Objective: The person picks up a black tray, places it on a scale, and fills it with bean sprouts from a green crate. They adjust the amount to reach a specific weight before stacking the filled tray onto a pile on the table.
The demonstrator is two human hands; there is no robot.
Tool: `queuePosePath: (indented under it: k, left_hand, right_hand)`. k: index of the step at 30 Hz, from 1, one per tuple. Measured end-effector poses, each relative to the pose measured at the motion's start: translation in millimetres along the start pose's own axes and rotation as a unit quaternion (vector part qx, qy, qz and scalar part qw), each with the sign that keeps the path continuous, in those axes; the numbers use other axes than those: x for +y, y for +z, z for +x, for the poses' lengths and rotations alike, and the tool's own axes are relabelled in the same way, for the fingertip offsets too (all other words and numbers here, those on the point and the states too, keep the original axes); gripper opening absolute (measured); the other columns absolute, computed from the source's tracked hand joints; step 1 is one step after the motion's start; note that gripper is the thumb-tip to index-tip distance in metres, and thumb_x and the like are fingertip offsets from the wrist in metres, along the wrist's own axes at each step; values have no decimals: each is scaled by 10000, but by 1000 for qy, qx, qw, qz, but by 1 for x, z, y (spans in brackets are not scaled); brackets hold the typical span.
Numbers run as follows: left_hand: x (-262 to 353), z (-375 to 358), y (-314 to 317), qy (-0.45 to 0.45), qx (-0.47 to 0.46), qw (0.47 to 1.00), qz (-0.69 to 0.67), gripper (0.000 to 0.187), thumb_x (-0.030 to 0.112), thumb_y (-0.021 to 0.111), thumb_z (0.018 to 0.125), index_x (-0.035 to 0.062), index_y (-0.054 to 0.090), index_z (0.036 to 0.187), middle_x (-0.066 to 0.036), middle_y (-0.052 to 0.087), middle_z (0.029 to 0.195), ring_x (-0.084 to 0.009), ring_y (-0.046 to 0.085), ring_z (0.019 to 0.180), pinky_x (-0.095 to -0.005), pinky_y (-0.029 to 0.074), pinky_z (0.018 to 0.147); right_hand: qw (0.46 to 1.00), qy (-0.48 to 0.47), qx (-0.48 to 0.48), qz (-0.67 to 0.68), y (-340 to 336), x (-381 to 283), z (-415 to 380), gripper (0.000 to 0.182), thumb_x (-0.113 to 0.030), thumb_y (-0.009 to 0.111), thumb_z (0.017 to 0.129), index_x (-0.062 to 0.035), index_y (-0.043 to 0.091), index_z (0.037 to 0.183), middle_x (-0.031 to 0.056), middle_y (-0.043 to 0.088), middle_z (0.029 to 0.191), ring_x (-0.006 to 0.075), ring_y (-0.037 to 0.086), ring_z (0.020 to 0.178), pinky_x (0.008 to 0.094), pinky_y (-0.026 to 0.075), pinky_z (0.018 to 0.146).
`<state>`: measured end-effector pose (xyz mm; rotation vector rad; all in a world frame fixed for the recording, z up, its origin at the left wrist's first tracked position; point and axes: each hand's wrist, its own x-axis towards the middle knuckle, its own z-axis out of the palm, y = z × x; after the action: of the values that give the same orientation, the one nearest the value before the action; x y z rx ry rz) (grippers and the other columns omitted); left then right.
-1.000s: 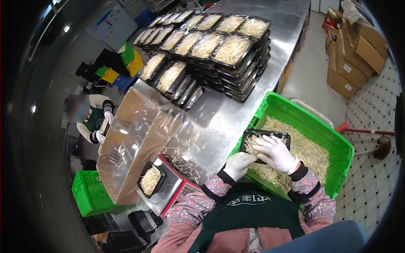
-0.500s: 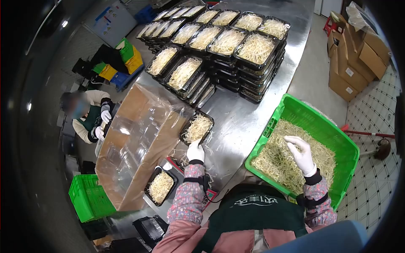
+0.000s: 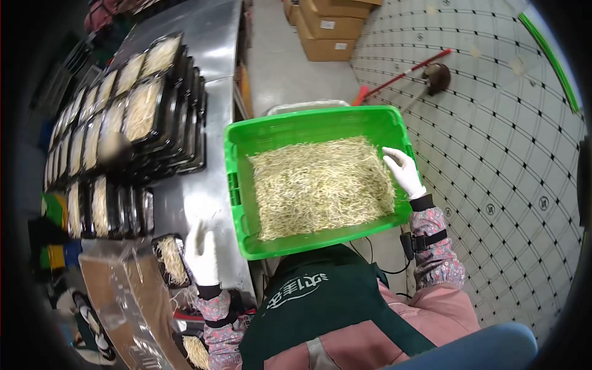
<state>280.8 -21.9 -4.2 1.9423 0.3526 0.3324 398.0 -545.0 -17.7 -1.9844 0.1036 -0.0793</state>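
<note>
In the middle of the frame, the green crate [image 3: 232, 179] is sitting squarely in front of the wearer, and a broad bed of pale sprouts [image 3: 324, 188] is covering its floor. Over at the crate's right side, the gloved right hand [image 3: 404, 172] is hovering by the wall, its grip standing half wide, thumb apart from gently curling fingers. Left of centre now, and the gloved left hand [image 3: 202, 256] is reaching up over the metal desk [image 3: 216, 117], fingers stretching out, its grip standing wide. Just beside it a sprout-filled black tray [image 3: 171, 260] is lying on the desk; whether the fingers are touching its edge, I cannot tell. Down at the bottom left, a second filled tray [image 3: 196, 353] is showing partly behind the floral sleeve [image 3: 223, 330], and a cardboard box [image 3: 117, 296] with clear plastic is leaning in alongside. Up in the upper left, filled trays are rising in a big stack [image 3: 142, 111], sprouts facing up in row after row. At the lower left edge, a co-worker [image 3: 86, 327] is appearing, small and blurred. Across the top, brown cartons [image 3: 327, 28] are standing on the floor, and a red-handled tool [image 3: 407, 73] is lying to their right.
</note>
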Motion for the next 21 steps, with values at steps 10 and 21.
queuePosePath:
  k: [10, 21]
  left_hand:
    - [42, 25, 237, 162, -537, 786, 260, 934, 425, 766, 731, 8, 345, 1453, -273, 434, 1417, -375, 380, 1360, -403, 319, 1128]
    - [-35, 33, 398, 130, -576, 697, 406, 1284, 662, 772, 601, -50, 172, 1485, -279, 258, 1521, -436, 205, 1428, -485, 173, 1178]
  right_hand:
    - [922, 44, -210, -321, -46, 80, -4, 796, -412, 712, 808, 36, 419, 1398, 271, 411, 1442, 371, 389, 1354, 381, 315, 1131]
    - [826, 9, -305, -474, 49, 148, 84, 770, -526, 599, 852, 28, 441, 1362, 231, 400, 1452, 378, 335, 1379, 478, 266, 1129]
